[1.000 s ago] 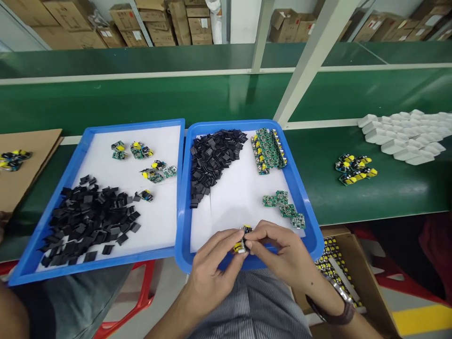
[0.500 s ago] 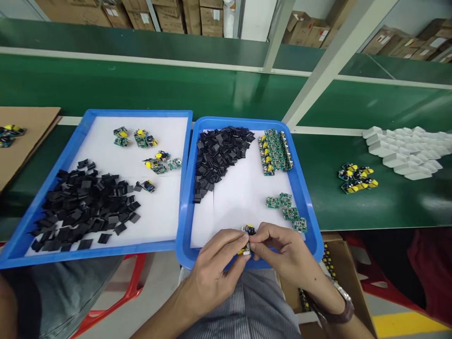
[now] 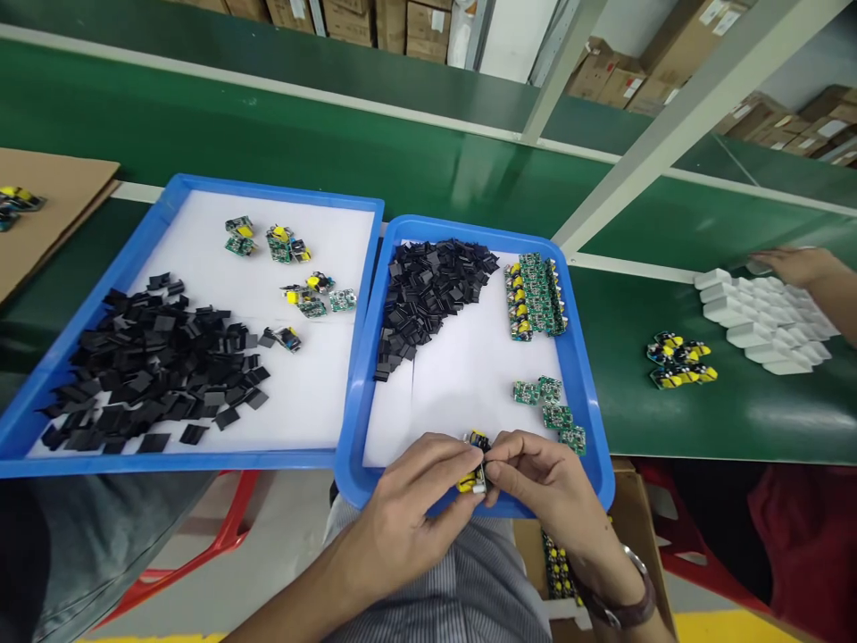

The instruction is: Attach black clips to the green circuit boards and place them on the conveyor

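My left hand (image 3: pixel 408 513) and my right hand (image 3: pixel 545 482) meet over the near rim of the right blue tray (image 3: pixel 589 393). Together they pinch a small circuit board with yellow and black parts (image 3: pixel 474 464); the fingers of both hands are closed on it. In that tray lie a heap of black square pieces (image 3: pixel 432 290), a packed row of green boards (image 3: pixel 536 295) and a few loose green boards (image 3: pixel 550 406) just beyond my right hand.
The left blue tray (image 3: pixel 167 460) holds many black pieces (image 3: pixel 147 366) and several boards (image 3: pixel 295 268). On the green bench lie yellow-topped boards (image 3: pixel 679 360) and white housings (image 3: pixel 763 317), with another person's hand (image 3: pixel 800 263) at them. A box of boards (image 3: pixel 559 567) sits below right.
The view has tilted and shifted, so the trays sit more to the right. Another person's hand has come into view at the white housings. My hands keep hold of the small board.
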